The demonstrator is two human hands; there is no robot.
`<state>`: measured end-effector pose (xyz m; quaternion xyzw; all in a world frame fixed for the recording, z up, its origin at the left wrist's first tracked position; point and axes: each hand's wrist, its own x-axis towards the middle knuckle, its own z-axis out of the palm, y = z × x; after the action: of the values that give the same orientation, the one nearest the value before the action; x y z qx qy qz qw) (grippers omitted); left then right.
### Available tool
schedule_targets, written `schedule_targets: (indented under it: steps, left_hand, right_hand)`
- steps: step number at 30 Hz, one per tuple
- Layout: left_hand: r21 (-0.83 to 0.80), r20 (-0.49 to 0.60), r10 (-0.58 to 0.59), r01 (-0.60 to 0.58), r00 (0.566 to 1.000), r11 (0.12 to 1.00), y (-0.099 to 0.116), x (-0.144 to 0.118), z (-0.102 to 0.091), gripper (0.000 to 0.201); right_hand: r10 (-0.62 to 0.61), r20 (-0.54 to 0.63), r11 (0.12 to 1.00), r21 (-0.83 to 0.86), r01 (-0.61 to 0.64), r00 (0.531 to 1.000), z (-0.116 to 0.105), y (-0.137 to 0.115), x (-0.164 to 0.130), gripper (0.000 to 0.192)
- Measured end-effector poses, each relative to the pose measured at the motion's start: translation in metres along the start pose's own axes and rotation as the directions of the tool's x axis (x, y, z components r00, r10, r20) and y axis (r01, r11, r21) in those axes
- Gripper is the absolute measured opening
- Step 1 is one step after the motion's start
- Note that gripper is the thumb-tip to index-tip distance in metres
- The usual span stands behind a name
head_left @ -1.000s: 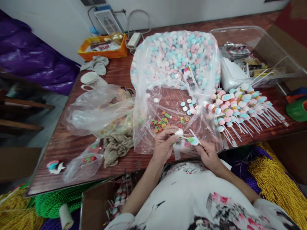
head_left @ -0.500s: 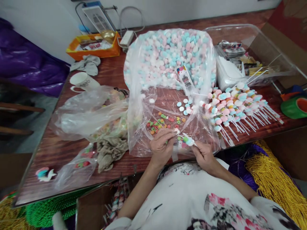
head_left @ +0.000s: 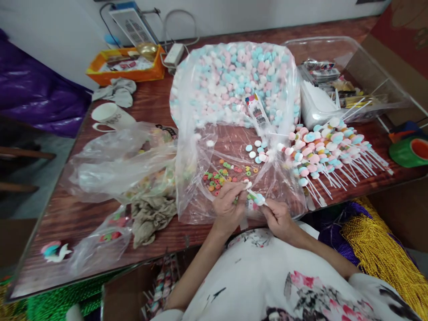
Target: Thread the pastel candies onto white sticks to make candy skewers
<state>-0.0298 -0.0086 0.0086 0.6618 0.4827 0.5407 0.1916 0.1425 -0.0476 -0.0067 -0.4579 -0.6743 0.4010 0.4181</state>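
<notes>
Reddish wooden table (head_left: 100,232), crowded. My right hand (head_left: 279,218) grips a thin white stick (head_left: 254,196) of pastel candy discs; left hand (head_left: 227,203) pinches a white disc (head_left: 248,183) at the stick's tip, just beyond my fingers. I judge: hold stick steady, push disc on straight.

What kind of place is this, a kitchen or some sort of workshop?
Probably a small home workshop for assembling candy skewers: a big clear bag of pastel candies, a heap of finished skewers, and bundles of gold cord beside the cluttered wooden table.
</notes>
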Motion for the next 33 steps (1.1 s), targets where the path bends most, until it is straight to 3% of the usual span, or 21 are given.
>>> schedule_targets:
  steps: [3, 8, 10, 13, 17, 19, 23, 26, 29, 33]
  left_hand:
    - [-0.126, -0.057, -0.143, 0.135, 0.988, 0.983, -0.004, 0.005, -0.001, 0.041]
    - [-0.085, 0.097, -0.034, 0.043, 0.995, 0.995, -0.005, 0.015, 0.0, 0.03]
    - [-0.126, 0.124, -0.051, 0.067, 0.991, 0.99, -0.002, 0.013, 0.003, 0.03]
    - [-0.219, 0.099, -0.177, 0.195, 0.979, 0.956, 0.0, 0.003, 0.009, 0.029]
    - [-0.338, 0.071, -0.407, 0.406, 0.911, 0.849, 0.001, -0.011, 0.016, 0.026]
    - [-0.334, 0.077, -0.402, 0.403, 0.912, 0.852, 0.004, -0.014, 0.018, 0.024]
    - [-0.29, 0.15, -0.211, 0.247, 0.966, 0.924, 0.016, -0.017, 0.024, 0.02]
    - [-0.298, 0.202, -0.123, 0.18, 0.972, 0.937, 0.022, -0.018, 0.027, 0.024]
    - [-0.292, 0.216, -0.199, 0.258, 0.956, 0.921, 0.017, -0.013, 0.019, 0.027]
    - [-0.175, 0.112, -0.339, 0.354, 0.934, 0.919, -0.009, 0.012, -0.003, 0.028]
  right_hand:
    - [0.011, -0.011, 1.0, -0.008, -0.012, 1.0, -0.002, 0.002, 0.003, 0.022]
    - [0.031, -0.002, 0.999, 0.011, -0.031, 1.0, -0.003, 0.004, 0.005, 0.024]
    - [0.041, -0.014, 0.999, 0.028, -0.04, 0.999, -0.003, 0.004, 0.005, 0.024]
    - [0.057, -0.04, 0.997, 0.047, -0.055, 0.998, -0.005, 0.005, 0.006, 0.024]
    - [0.051, -0.045, 0.997, 0.056, -0.049, 0.998, -0.008, 0.004, 0.007, 0.024]
    - [0.045, -0.028, 0.997, 0.062, -0.043, 0.999, -0.01, 0.003, 0.005, 0.022]
    - [0.064, -0.027, 0.995, 0.084, -0.061, 0.998, -0.012, 0.006, -0.002, 0.019]
    - [0.065, -0.069, 0.996, 0.064, -0.061, 0.996, -0.016, 0.009, -0.004, 0.019]
    - [0.094, -0.16, 0.996, 0.011, -0.093, 0.983, -0.026, 0.015, -0.005, 0.024]
    - [0.175, -0.248, 0.982, -0.021, -0.186, 0.953, -0.038, 0.024, -0.005, 0.028]
